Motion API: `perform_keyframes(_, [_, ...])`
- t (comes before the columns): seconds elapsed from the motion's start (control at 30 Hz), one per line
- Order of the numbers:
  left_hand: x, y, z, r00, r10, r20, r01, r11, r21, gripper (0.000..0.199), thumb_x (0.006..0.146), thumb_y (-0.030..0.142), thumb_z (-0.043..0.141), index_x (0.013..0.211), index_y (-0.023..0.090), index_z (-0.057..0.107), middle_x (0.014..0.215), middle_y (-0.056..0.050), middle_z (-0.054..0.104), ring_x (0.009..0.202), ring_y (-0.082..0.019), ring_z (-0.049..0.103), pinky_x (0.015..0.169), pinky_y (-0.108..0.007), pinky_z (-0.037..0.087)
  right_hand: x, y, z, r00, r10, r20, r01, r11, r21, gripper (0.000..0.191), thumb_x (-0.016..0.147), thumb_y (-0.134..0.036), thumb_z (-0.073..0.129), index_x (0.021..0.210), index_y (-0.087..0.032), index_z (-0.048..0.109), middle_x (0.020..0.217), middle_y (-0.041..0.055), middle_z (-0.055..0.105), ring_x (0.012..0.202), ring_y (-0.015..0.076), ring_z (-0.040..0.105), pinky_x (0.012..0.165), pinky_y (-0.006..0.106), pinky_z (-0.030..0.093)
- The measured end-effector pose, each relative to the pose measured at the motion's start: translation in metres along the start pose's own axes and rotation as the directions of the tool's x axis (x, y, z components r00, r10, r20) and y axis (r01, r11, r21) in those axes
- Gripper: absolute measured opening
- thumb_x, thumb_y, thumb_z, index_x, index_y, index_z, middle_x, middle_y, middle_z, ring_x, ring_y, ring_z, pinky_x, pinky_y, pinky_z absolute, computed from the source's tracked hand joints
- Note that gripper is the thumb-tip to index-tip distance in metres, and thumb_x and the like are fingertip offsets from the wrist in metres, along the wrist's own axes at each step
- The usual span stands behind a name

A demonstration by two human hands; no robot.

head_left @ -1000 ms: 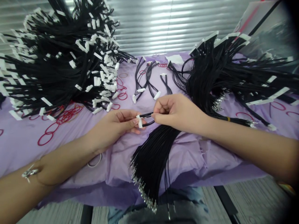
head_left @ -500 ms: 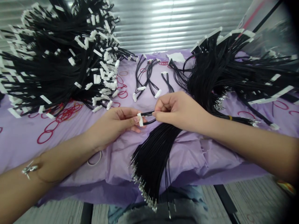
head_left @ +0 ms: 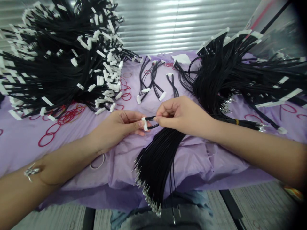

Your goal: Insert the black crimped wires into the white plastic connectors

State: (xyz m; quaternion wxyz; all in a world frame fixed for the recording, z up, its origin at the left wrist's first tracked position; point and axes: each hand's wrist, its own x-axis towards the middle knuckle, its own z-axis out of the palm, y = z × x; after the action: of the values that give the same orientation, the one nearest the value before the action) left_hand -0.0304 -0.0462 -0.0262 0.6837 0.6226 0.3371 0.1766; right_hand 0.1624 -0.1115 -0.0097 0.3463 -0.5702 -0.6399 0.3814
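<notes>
The left hand (head_left: pixel 115 127) pinches a white connector (head_left: pixel 145 124) at center, and the right hand (head_left: pixel 182 115) clasps its two black wires (head_left: pixel 151 118). These look light and limp, so the stiff connector seems the surer hold. A wire bundle (head_left: pixel 155 163) lies at six o'clock on a purple sheet (head_left: pixel 199 156).
</notes>
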Motion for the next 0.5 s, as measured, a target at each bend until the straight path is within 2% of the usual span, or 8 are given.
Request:
perform_keyframes(0.3, [0.0007,0.0010,0.0006,1.000,-0.014,0.008,0.015,0.997,-0.070,0.012,0.076,0.021,0.073,0.086,0.015,0.076,0.088,-0.005,0.075,0.071,-0.008,0.065,0.067,-0.016,0.054,-0.0014,-0.0020,0.0006,0.999,0.027,0.043,-0.026,0.999,-0.026,0.010,0.072,-0.019,0.059,0.063,-0.013,0.059,0.050,-0.0047,0.047,0.045,0.0018,0.035,0.042,0.018,0.023])
perform_keyframes(0.5, [0.0017,0.0002,-0.0007,1.000,-0.021,-0.007,0.021,0.995,-0.101,0.011,0.074,0.021,0.074,0.081,0.012,0.074,0.079,-0.004,0.073,0.070,-0.009,0.065,0.066,-0.016,0.054,-0.0021,-0.0017,0.0033,1.000,0.007,-0.027,-0.009,0.998,-0.070,0.014,0.073,-0.023,0.058,0.065,-0.012,0.060,0.052,-0.0047,0.047,0.047,0.0018,0.036,0.044,0.018,0.024])
